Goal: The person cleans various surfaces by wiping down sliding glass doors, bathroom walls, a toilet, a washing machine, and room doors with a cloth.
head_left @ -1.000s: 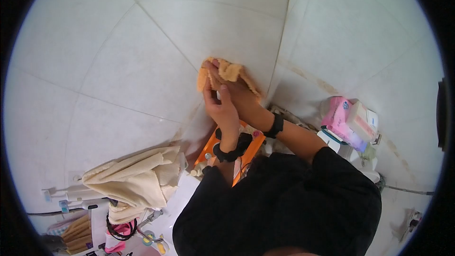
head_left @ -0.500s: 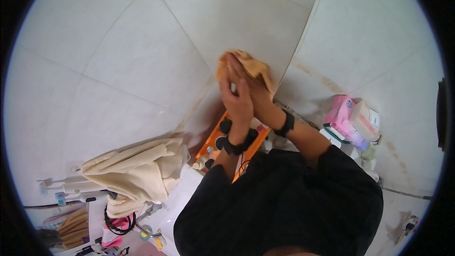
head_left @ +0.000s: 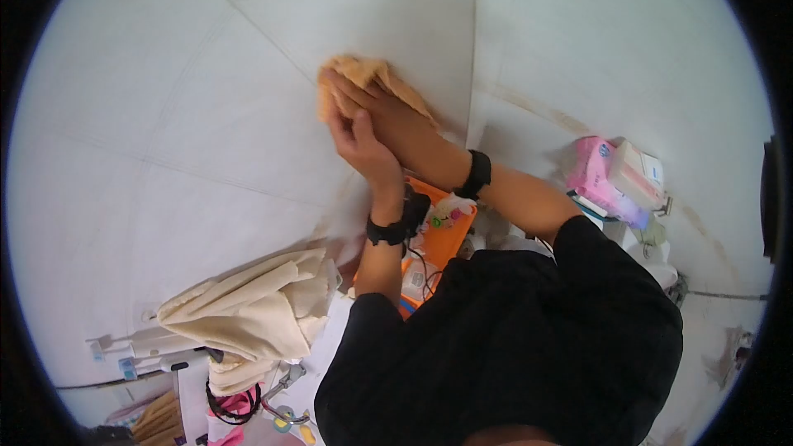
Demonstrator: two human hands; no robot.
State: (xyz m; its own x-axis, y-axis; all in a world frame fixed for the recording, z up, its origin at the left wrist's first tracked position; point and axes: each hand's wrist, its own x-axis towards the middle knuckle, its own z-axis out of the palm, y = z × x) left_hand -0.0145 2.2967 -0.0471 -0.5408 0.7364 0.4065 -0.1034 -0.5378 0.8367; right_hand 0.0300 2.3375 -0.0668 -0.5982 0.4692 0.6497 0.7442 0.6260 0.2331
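An orange-yellow cloth (head_left: 361, 70) lies bunched against the white wall tiles, near the inner corner. Pressing on it from above is my right hand (head_left: 382, 111), its fingers laid over the cloth and closed on it. My left hand (head_left: 360, 149) is just below and left, thumb raised beside the right hand and fingertips at the cloth's left edge. The two hands touch and partly overlap. Some fingertips are sunk in the folds and hard to see. Each wrist carries a black band.
Below my forearms stands an orange tray (head_left: 446, 239) with small items and a black cable. A cream towel (head_left: 248, 306) hangs at lower left beside toothbrushes (head_left: 136, 347) and a faucet (head_left: 285, 384). A pink package (head_left: 596, 169) and a white box (head_left: 638, 173) sit at right.
Both hands and the cloth have moved left and slightly up along the tiles. The camera view has shifted too, showing more of the orange tray.
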